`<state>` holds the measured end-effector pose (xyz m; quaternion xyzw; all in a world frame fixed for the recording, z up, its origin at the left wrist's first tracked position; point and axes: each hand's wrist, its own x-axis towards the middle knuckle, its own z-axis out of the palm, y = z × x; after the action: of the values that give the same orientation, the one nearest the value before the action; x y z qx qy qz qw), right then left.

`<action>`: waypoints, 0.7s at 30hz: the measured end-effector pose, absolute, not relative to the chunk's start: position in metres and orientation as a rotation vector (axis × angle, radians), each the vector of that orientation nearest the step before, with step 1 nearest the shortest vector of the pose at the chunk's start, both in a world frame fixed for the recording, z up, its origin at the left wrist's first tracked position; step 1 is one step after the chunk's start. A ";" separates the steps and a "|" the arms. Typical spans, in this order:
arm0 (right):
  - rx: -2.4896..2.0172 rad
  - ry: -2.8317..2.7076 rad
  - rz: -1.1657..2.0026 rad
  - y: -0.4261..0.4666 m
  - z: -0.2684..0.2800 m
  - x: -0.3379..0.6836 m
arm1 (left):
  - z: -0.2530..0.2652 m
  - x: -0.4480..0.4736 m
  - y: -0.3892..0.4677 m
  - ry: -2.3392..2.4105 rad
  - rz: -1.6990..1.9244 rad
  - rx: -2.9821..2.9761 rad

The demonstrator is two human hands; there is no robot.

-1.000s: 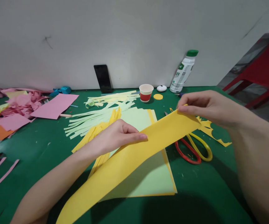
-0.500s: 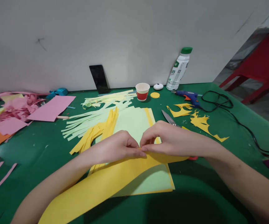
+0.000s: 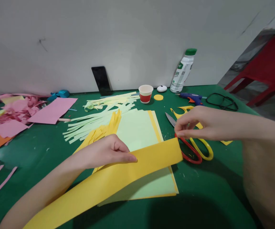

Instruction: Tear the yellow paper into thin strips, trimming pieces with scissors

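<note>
Apparently straightening the yellow paper strip (image 3: 125, 170) above the pale green sheets (image 3: 137, 130), we pinch its upper edge with the left hand (image 3: 111, 151) and, seemingly, its end corner with the right hand (image 3: 200, 124); proceeding likely calls for light tension.

We saw a black phone (image 3: 101, 80) leaning against the pale wall (image 3: 128, 38), a red-and-white cup (image 3: 145, 95) near a small white oval case (image 3: 161, 89), and a tilted, green-capped bottle (image 3: 182, 73). We noticed a red chair (image 3: 268, 63) standing at far right.
</note>
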<state>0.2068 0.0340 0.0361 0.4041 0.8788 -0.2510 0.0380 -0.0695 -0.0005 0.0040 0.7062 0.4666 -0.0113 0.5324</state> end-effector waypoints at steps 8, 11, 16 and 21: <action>1.376 2.916 -1.027 0.014 0.030 0.164 | 0.003 -0.053 -0.003 1.180 -0.030 1.729; 1.293 2.785 -1.279 0.001 0.021 0.139 | 0.003 -0.045 -0.006 1.197 -0.047 1.748; 1.328 2.707 -1.404 -0.003 0.010 0.132 | 0.003 -0.041 -0.011 1.136 0.005 1.786; 1.235 2.670 -1.401 -0.001 0.013 0.135 | 0.004 -0.045 -0.015 1.116 -0.007 1.756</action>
<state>0.1346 -0.0007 0.0126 0.3783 0.8181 -0.4292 -0.0582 -0.0445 -0.0145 0.0042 0.7279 0.4626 -0.0031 0.5062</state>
